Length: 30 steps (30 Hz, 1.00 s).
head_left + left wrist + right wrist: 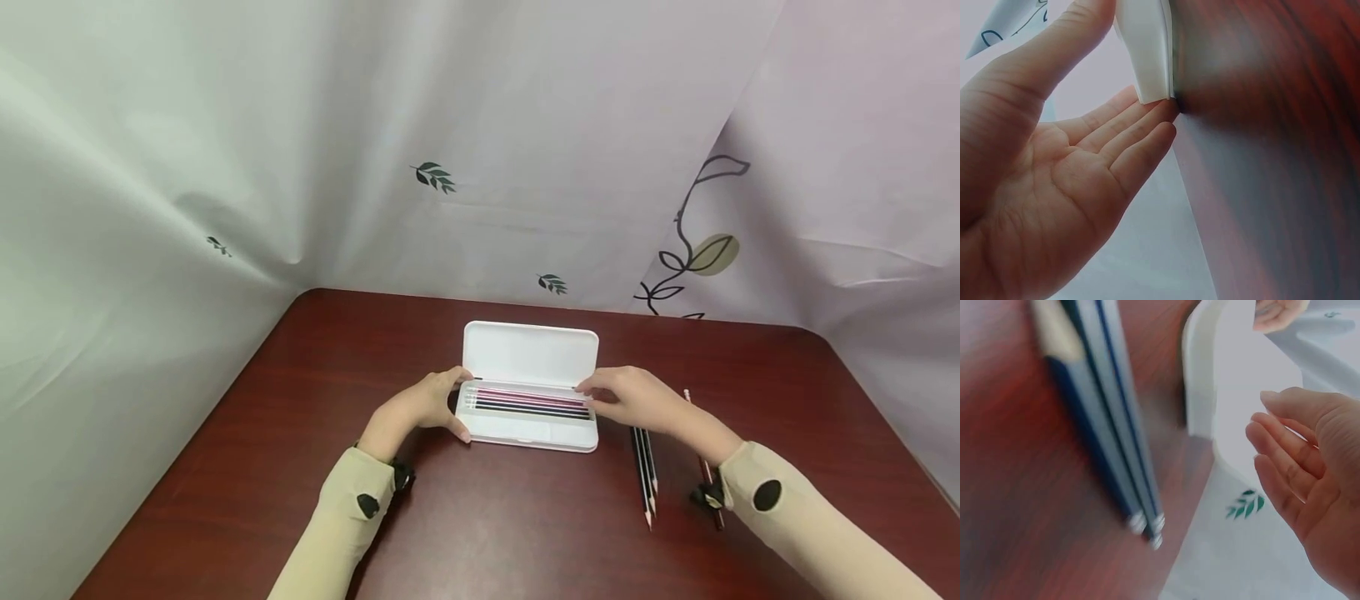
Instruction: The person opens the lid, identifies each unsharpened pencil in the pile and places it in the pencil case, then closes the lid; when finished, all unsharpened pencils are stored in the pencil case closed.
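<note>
A white pencil case (487, 431) lies open on the table, its lid (530, 354) tipped back. Several pencils (528, 403), red and dark, lie side by side inside. My left hand (422, 402) holds the case's left end, thumb at the front corner and fingers at the back; the left wrist view shows the fingertips against the white case (1150, 56). At the right end hovers my right hand (637, 398), thumb and fingers apart near the pencil ends. In the right wrist view, nothing shows between the fingers of that hand (1322, 462).
Several dark pencils (643, 471) lie on the table (495, 525) right of the case, tips toward me. A reddish pencil (706, 469) lies farther right, partly under my right wrist. A pale curtain (510, 225) with leaf prints hangs behind the table.
</note>
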Each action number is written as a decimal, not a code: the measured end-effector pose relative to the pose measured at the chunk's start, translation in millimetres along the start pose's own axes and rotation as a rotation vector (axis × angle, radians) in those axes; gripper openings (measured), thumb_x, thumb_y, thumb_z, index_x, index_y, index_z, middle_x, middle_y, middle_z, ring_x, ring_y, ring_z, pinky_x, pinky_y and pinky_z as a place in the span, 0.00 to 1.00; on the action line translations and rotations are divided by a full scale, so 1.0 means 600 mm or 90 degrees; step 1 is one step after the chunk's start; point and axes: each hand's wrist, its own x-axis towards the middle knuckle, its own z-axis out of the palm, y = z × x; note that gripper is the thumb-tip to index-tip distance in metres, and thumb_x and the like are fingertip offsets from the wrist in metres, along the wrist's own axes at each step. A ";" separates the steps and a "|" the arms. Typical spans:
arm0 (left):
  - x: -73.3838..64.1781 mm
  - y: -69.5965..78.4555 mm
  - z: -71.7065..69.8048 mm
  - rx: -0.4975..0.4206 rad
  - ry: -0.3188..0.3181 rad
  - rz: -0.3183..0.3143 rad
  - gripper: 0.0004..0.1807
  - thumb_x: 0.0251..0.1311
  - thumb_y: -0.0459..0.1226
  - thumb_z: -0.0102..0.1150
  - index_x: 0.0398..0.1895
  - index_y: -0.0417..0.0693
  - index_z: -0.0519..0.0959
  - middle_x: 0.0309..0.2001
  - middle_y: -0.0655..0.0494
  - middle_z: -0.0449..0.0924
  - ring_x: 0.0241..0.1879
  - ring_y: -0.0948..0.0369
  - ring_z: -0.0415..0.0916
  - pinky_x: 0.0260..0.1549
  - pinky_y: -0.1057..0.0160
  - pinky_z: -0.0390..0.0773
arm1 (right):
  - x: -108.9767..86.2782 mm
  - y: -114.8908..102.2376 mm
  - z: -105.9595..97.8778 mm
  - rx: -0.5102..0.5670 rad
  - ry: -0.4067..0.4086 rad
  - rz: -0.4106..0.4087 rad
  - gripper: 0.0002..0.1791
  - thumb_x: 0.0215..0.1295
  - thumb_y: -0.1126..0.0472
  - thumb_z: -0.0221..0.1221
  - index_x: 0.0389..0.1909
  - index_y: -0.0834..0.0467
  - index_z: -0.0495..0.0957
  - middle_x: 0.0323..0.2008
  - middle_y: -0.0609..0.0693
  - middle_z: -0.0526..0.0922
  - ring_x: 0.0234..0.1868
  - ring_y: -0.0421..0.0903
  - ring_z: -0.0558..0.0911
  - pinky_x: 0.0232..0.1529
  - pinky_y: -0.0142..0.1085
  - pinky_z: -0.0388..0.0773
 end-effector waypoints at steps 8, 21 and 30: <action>0.001 0.000 0.002 -0.005 0.003 0.005 0.50 0.27 0.42 0.81 0.60 0.43 0.66 0.60 0.43 0.72 0.61 0.53 0.67 0.59 0.54 0.67 | -0.073 0.027 -0.017 -0.004 0.024 0.048 0.13 0.54 0.61 0.65 0.42 0.55 0.83 0.35 0.42 0.83 0.29 0.36 0.77 0.30 0.32 0.75; 0.002 -0.006 0.000 -0.015 0.003 0.012 0.49 0.28 0.42 0.81 0.60 0.43 0.66 0.60 0.43 0.71 0.62 0.54 0.67 0.59 0.54 0.66 | -0.181 0.051 -0.027 -0.007 0.114 0.110 0.14 0.47 0.63 0.69 0.37 0.55 0.82 0.29 0.38 0.82 0.27 0.31 0.77 0.27 0.31 0.74; 0.001 -0.003 0.000 -0.015 -0.001 0.001 0.50 0.28 0.42 0.80 0.61 0.43 0.65 0.60 0.43 0.71 0.62 0.54 0.67 0.59 0.54 0.66 | -0.224 0.047 -0.014 0.049 0.036 0.364 0.16 0.46 0.51 0.70 0.27 0.54 0.75 0.20 0.39 0.74 0.21 0.33 0.71 0.23 0.31 0.68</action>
